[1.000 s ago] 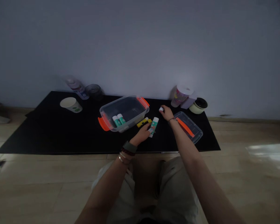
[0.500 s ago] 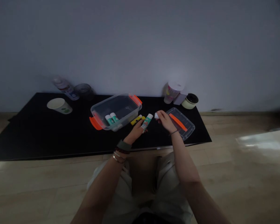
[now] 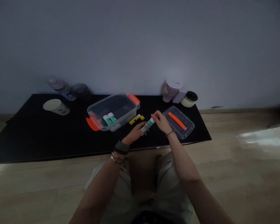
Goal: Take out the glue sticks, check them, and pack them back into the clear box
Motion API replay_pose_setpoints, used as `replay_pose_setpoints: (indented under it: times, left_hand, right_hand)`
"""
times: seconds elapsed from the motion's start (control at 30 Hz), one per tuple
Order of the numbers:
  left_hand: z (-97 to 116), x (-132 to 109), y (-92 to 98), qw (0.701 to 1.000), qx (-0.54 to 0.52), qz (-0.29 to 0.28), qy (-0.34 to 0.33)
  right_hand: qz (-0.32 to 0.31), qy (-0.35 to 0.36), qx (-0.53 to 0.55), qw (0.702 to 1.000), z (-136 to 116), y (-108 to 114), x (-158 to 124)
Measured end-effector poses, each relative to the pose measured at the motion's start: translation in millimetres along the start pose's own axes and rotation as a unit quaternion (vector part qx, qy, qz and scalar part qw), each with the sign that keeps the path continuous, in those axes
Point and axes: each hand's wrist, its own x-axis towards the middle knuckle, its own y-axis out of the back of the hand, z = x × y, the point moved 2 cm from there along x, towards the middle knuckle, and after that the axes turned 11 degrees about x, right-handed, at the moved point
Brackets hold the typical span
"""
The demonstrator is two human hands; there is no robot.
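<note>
My left hand (image 3: 138, 132) is closed around a green-and-white glue stick (image 3: 147, 125), which tilts up to the right over the table. At its upper end, the fingers of my right hand (image 3: 160, 120) pinch a white cap (image 3: 152, 120). Whether the cap is fully seated I cannot tell. Just beyond my left hand lies an uncapped yellow glue stick (image 3: 133, 120) with a pale tip, and its small yellow cap (image 3: 142, 118) sits beside it. Two more green glue sticks (image 3: 109, 118) with white caps lie inside the clear plastic box (image 3: 128, 115).
The box has orange latches. Its clear lid (image 3: 184, 133) with an orange handle (image 3: 177, 120) lies right of my hands. A paper cup (image 3: 56, 107), a spray bottle (image 3: 62, 89) and a dark round container (image 3: 81, 91) stand left; a plastic cup (image 3: 170, 90) and a cream pot (image 3: 189, 99) stand back right.
My right hand has moved left, bringing the white cap to the end of the green glue stick. My left hand has shifted slightly, so the yellow glue stick and cap show more.
</note>
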Motion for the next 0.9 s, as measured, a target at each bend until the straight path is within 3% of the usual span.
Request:
replay_pose_setpoints:
  times: [0.23, 0.37, 0.5, 0.63, 0.9]
  left_hand:
    - [4.4, -4.7, -2.8, 1.000, -0.014, -0.015, -0.019]
    - [-2.4, -3.5, -0.8, 0.997, 0.068, 0.030, -0.031]
    - [-3.9, -6.0, 5.4, 0.969, 0.223, 0.088, -0.061]
    - [1.8, -12.5, 10.4, 0.932, 0.343, 0.096, -0.073]
    - [5.0, -20.3, 14.0, 0.904, 0.416, 0.082, -0.052]
  right_hand:
    - [-0.009, 0.010, -0.035, 0.999, -5.4, -5.2, -1.2]
    - [-0.018, -0.006, -0.080, 0.997, -1.8, -10.7, -0.8]
    - [-0.018, -0.028, -0.145, 0.989, 4.3, -18.4, -0.6]
    - [-0.041, -0.055, -0.215, 0.974, 10.2, -27.2, -2.4]
    - [-0.057, -0.075, -0.244, 0.965, 13.3, -40.8, -3.2]
